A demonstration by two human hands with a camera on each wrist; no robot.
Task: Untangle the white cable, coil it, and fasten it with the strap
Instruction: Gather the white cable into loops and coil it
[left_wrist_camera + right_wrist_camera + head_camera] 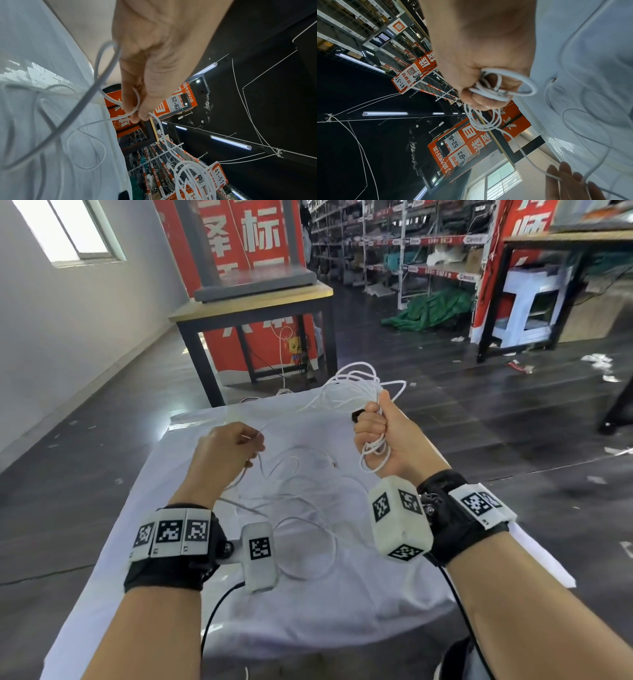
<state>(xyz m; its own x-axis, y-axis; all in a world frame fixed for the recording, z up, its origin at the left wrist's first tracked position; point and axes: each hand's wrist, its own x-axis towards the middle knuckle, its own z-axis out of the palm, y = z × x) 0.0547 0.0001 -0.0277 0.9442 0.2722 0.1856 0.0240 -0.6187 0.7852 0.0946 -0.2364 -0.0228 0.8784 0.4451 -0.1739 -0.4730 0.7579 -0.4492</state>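
My right hand [376, 426] is raised above the table and grips a bundle of white cable loops [356, 385], which stick out above the fist and hang below it [498, 86]. A small black piece, perhaps the strap [357, 416], shows beside the fingers. My left hand [233, 446] pinches a single strand of the same cable [135, 108] between thumb and fingertips. From there the strand runs across to the right hand's bundle [188, 173]. The remaining cable [301, 501] lies in loose loops on the white cloth.
The white cloth [239, 604] covers a small table. Beyond it stands a wooden-topped table with black legs [260, 302] and red banners. Shelving racks [411, 244] line the far side. Dark floor with scattered litter surrounds the table.
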